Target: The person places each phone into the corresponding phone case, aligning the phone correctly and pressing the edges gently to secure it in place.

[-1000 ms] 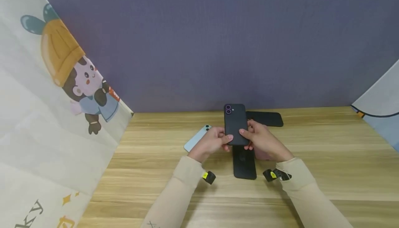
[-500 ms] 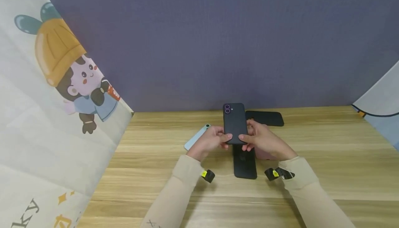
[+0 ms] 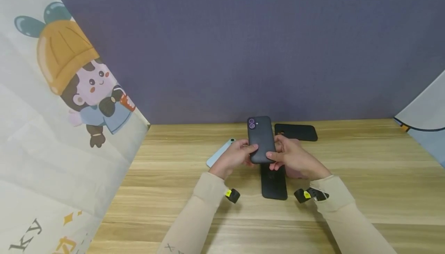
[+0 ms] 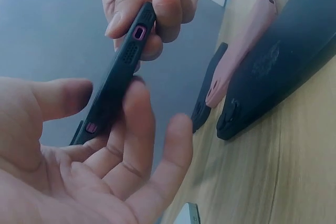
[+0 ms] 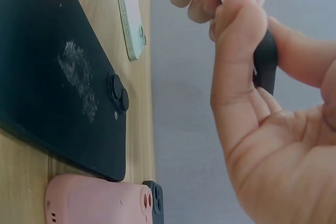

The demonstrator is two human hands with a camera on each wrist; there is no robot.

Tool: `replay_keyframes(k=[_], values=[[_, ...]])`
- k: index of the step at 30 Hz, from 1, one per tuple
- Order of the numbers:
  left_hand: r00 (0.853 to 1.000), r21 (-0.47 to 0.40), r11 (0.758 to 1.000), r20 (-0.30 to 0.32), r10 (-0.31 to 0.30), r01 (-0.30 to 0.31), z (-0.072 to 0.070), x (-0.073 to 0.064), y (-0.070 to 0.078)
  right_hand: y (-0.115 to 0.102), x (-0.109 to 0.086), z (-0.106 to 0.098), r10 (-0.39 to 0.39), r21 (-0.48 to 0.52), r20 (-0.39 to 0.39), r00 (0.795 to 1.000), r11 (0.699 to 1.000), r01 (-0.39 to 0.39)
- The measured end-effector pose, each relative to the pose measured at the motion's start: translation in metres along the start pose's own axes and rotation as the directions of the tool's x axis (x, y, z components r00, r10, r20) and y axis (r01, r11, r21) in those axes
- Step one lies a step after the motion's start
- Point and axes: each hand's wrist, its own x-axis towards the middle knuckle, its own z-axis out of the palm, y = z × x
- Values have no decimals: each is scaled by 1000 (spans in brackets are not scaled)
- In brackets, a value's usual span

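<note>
A phone in a black case point(image 3: 261, 140) is held up between both hands, its back with two purple-rimmed lenses facing the head camera. My left hand point(image 3: 236, 155) grips its left side, thumb on the back and fingers behind. With thumb and fingers, my right hand point(image 3: 293, 155) pinches the lower right corner. In the left wrist view, a pinkish port shows through the cutout in the case's bottom edge. Below the hands lies a black phone-shaped slab point(image 3: 274, 182), smudged in the right wrist view point(image 5: 63, 77). A pink phone case point(image 5: 97, 200) lies beside it, partly hidden by my right hand.
A black phone case point(image 3: 299, 132) lies at the back of the wooden table point(image 3: 365, 176). On the left rests a light blue phone point(image 3: 219, 154), partly covered by my left hand. A dark blue-grey panel point(image 3: 222, 49) stands behind the table; a printed cloth point(image 3: 52, 169) hangs left.
The held phone has shifted slightly left and tilted a little, with its lower edge now lower. My left thumb sits slightly higher on its back. The things on the table stay put.
</note>
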Motion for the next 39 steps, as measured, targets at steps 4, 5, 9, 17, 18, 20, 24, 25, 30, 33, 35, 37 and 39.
replay_keyframes(k=[4,5,9,17,18,20,24,25,30,33,35,37,39], values=[[998,-30,999,-62,15,-17,0,0,1,-1,0,2,-15,23,50,999,1000,13],[997,-40,999,-81,15,-19,0,0,2,-1,0,3,-20,27,62,998,999,18],[985,-114,993,-170,-7,-13,-1,1,4,0,0,6,-32,42,100,994,999,28],[960,-209,974,-279,29,-90,-6,3,5,3,-1,9,-57,58,153,987,997,49],[959,-210,973,-283,37,-100,-7,4,5,3,-1,9,-63,61,163,985,997,53],[955,-202,973,-292,47,-110,-9,4,4,4,-2,10,-63,56,178,982,997,54],[948,-201,972,-315,53,-121,-10,4,4,3,-2,10,-62,43,206,977,998,55],[945,-202,972,-322,53,-124,-11,3,4,3,-2,10,-59,37,210,976,998,52],[939,-215,968,-340,49,-128,-10,3,5,2,-2,10,-61,40,230,971,998,53],[939,-219,968,-342,46,-127,-10,3,6,2,-2,10,-57,41,240,969,998,48],[939,-216,968,-340,46,-125,-10,3,6,2,-2,10,-50,33,248,968,999,43],[940,-211,970,-339,47,-124,-10,3,6,2,-2,10,-38,16,248,968,999,35],[941,-206,971,-335,49,-123,-10,3,6,1,-2,10,-16,-13,241,970,1000,20]])
